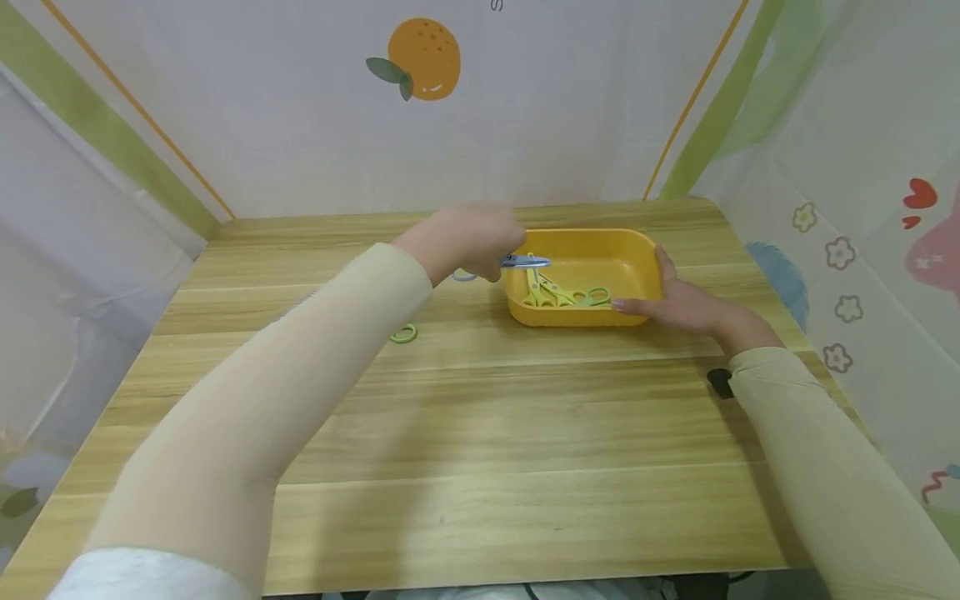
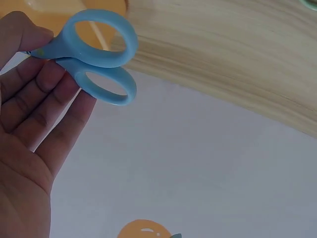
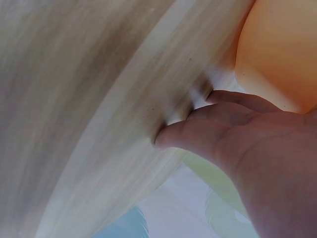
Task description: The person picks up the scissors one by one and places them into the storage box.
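Light blue scissors (image 2: 101, 59) are pinched between the thumb and fingers of my left hand (image 1: 472, 242), which is slightly blurred in the head view. Their handle loops stick out left of the hand, and the blade end (image 1: 527, 262) points over the left side of a yellow plastic bin (image 1: 585, 318). Inside the bin, near its front wall, lie yellow-green scissors (image 1: 555, 293). My right hand (image 1: 686, 304) holds the bin's right end, thumb at the front rim. In the right wrist view its other fingertips (image 3: 166, 136) touch the tabletop beside the bin.
A green handle loop (image 1: 403, 333) lies on the wooden table (image 1: 480, 433), partly hidden by my left forearm. White patterned sheets (image 1: 300, 117) stand behind the table and at both sides. A small black object (image 1: 720, 383) shows at my right cuff.
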`<state>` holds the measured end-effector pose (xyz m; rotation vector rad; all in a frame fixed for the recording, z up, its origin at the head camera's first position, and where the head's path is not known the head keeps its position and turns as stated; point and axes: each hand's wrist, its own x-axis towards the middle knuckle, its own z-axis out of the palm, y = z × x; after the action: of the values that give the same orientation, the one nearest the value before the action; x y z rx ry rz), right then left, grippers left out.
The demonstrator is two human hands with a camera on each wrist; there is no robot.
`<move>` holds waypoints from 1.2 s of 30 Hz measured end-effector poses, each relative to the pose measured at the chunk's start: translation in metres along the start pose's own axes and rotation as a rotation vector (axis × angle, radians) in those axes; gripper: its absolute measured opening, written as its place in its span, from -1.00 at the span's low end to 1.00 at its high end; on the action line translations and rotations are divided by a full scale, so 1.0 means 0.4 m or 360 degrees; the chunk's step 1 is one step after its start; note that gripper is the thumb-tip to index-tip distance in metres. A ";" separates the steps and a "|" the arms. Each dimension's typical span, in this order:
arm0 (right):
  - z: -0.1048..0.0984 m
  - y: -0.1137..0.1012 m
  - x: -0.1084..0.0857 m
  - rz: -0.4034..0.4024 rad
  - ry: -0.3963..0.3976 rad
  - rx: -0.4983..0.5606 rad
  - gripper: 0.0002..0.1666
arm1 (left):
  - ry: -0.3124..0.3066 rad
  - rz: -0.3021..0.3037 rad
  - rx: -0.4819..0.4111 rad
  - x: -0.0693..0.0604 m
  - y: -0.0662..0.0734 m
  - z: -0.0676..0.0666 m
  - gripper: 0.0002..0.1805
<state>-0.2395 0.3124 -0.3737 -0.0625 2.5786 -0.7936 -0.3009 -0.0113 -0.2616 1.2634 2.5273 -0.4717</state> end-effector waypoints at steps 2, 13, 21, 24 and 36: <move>0.001 0.002 0.001 -0.0003 0.0010 0.0002 0.63 | -0.0009 -0.0011 -0.0010 0.010 0.003 -0.014 -0.91; -0.002 0.011 0.006 -0.0005 -0.0001 0.0011 0.63 | 0.0050 -0.0096 -0.0212 0.068 0.035 -0.061 -0.85; -0.002 0.010 0.006 -0.0011 0.0002 0.0012 0.63 | 0.0158 -0.0106 -0.0366 0.142 0.075 -0.093 -0.91; -0.004 0.010 0.004 -0.0014 0.0017 0.0002 0.63 | 0.0170 -0.0138 -0.0378 0.183 0.092 -0.102 -0.93; 0.003 0.017 0.002 -0.0025 0.0004 0.0112 0.62 | 0.0179 -0.0092 -0.0531 0.316 0.141 -0.045 -0.85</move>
<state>-0.2393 0.3175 -0.3787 -0.0600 2.5531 -0.8902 -0.3305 0.1185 -0.3028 1.1204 2.5995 0.0138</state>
